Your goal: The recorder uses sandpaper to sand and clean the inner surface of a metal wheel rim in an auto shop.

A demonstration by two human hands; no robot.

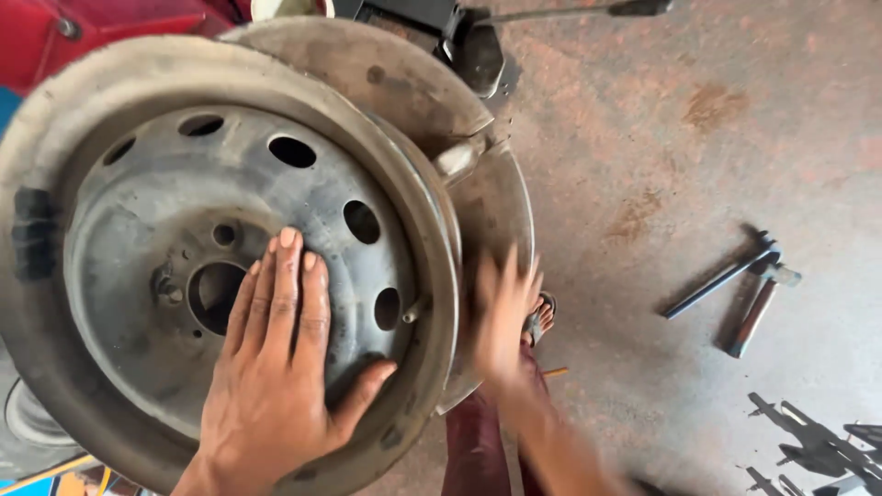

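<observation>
A worn grey steel wheel rim (138, 165) with round holes and a centre bore fills the left of the head view, standing tilted. My left hand (276, 367) lies flat on its face, fingers together, thumb spread toward the rim's lip. My right hand (505, 317) is blurred, fingers apart, beside the rim's right edge and holding nothing that I can see. A dusty round metal disc (404, 83) stands right behind the rim.
A bare concrete floor (661, 138) stretches to the right. On it lie a hammer-like tool and a rod (740, 285), and several dark tools (813, 445) at the lower right. A black machine part (473, 41) and a red object (55, 37) sit at the top.
</observation>
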